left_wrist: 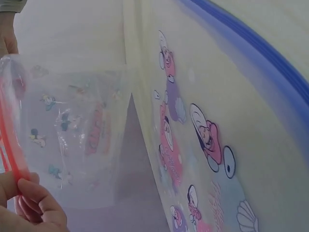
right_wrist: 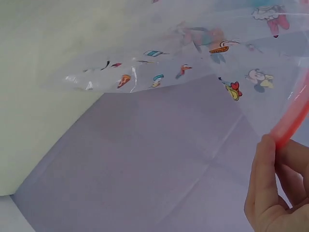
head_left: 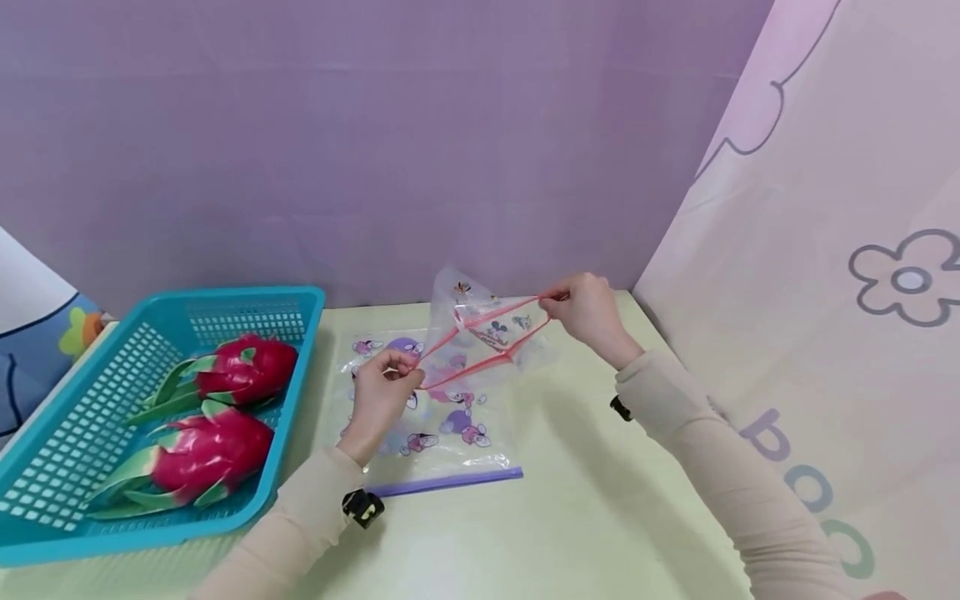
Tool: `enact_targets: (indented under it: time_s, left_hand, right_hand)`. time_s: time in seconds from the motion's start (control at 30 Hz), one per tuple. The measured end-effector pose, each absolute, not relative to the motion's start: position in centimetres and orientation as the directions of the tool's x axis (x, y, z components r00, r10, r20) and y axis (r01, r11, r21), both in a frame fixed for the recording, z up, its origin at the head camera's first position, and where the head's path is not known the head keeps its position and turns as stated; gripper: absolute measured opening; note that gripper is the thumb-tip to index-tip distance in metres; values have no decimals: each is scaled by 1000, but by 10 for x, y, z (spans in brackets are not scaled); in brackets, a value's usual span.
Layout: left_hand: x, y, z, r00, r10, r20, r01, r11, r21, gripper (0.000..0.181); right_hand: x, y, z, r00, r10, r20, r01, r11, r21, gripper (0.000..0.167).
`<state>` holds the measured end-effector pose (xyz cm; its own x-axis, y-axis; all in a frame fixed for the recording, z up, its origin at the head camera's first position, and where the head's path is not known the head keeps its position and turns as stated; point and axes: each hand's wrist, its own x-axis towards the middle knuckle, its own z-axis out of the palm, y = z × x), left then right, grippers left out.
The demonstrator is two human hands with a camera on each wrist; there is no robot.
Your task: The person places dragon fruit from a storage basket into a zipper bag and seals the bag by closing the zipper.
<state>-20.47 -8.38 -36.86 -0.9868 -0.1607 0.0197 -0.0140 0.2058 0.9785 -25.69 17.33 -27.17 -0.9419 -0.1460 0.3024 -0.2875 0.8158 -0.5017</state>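
A clear zip bag (head_left: 480, 333) with cartoon prints and a red zip edge hangs between my two hands, its mouth spread apart. My left hand (head_left: 381, 392) pinches one end of the red edge; in the left wrist view its thumb and finger (left_wrist: 36, 198) meet on it. At the other end, my right hand (head_left: 588, 317) pinches the red edge, and the right wrist view shows its fingers (right_wrist: 265, 169) there. Beneath lies a second clear zip bag (head_left: 450, 450), flat on the table, printed with purple and pink figures and edged with a purple zip (head_left: 450, 482).
On the left stands a blue basket (head_left: 281, 467) holding two red dragon fruits (head_left: 251, 367) with green leafy tips. The pale table (head_left: 585, 525) meets a purple curtain (head_left: 375, 167) at the back. A printed pale curtain (head_left: 825, 333) hangs along the right side.
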Motion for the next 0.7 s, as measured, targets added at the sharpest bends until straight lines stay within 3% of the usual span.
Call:
enact_targets:
  time_s: [0.33, 0.7]
  left_hand:
    - [-215, -75, -369, -990, -102, -94, -104, 101, 989, 25]
    - [-211, -67, -379, -983, -56, -174, -177, 44, 983, 20]
  right_hand:
    - [-253, 163, -284, -985, -121, 122, -172, 733, -658, 10]
    - [-249, 151, -298, -981, -142, 130, -192, 711, -677, 10]
